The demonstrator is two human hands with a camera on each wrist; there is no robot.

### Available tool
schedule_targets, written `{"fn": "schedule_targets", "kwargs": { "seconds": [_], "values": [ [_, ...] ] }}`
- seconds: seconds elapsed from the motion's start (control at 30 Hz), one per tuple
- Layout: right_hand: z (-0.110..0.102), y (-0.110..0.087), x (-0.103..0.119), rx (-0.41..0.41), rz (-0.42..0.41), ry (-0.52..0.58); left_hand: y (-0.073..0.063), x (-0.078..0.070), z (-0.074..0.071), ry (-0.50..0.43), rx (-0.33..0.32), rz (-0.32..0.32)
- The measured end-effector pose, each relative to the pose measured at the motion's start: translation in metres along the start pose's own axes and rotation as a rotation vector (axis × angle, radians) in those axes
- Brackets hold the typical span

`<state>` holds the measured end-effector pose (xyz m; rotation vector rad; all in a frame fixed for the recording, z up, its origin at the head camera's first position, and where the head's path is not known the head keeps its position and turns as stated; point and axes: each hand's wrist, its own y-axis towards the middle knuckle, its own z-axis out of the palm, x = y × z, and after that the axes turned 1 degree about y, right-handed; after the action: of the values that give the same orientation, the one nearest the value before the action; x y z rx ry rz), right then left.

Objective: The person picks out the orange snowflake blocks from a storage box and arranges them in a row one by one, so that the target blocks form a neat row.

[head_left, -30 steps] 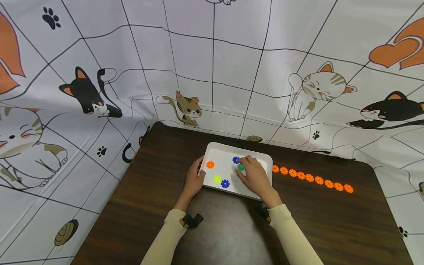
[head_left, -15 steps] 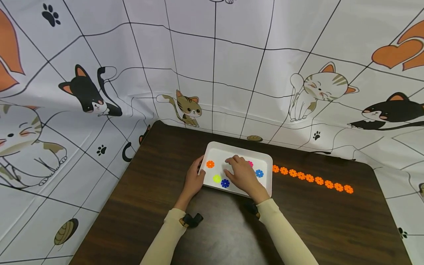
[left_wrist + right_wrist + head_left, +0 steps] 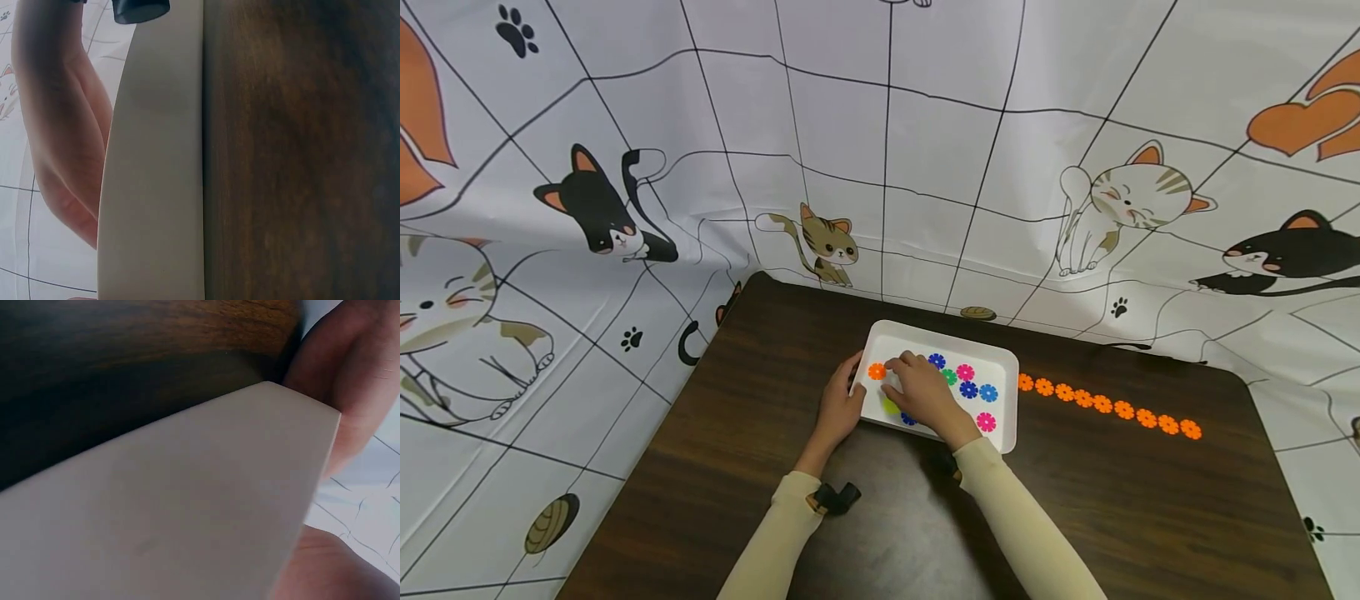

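Observation:
My left hand (image 3: pixel 840 407) grips the left end of a shallow white tray (image 3: pixel 1011 408), thumb over the rim and fingers along its outer side. Over the tray's left half reaches my right hand (image 3: pixel 927 393), thumb and index finger apart, fingertips close beside an orange flower-shaped disc (image 3: pixel 877 372). A yellow disc (image 3: pixel 890 406) and a dark blue disc (image 3: pixel 909 419) lie partly hidden under it. To its right lie a green disc (image 3: pixel 949 377), a light blue disc (image 3: pixel 988 392), two pink discs and two more dark blue ones. The tray's outer wall (image 3: pixel 153 162) fills much of both wrist views.
A row of several orange discs (image 3: pixel 1102 403) runs rightward from the tray's right side on the dark wooden table (image 3: pixel 715 467). Behind and to the left hangs a white curtain (image 3: pixel 925 150) printed with cats. Black wrist cameras (image 3: pixel 837 499) sit on the wrists.
My right hand has moved left across the tray, from the green and blue discs toward the orange one, uncovering the discs on the right. My left hand and the tray stay put.

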<state>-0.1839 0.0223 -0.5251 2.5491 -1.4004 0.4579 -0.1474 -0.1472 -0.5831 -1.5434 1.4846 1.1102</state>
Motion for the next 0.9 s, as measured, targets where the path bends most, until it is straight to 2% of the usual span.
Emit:
{"fn": "schedule_targets", "kwargs": {
  "seconds": [0.2, 0.47, 0.8, 0.9],
  "values": [
    [0.012, 0.009, 0.001, 0.017, -0.001, -0.035, 0.0, 0.001, 0.0, -0.005, -0.011, 0.025],
    [0.017, 0.015, 0.007, -0.032, 0.004, -0.083, 0.0, 0.0, -0.001, -0.003, -0.022, 0.03],
    [0.026, 0.024, 0.01, -0.056, 0.091, -0.057, 0.001, -0.004, -0.001, -0.012, -0.028, 0.039],
    [0.028, 0.024, 0.011, -0.049, 0.092, -0.065, 0.001, -0.002, -0.001, -0.01, -0.033, 0.041]
  ]
}}
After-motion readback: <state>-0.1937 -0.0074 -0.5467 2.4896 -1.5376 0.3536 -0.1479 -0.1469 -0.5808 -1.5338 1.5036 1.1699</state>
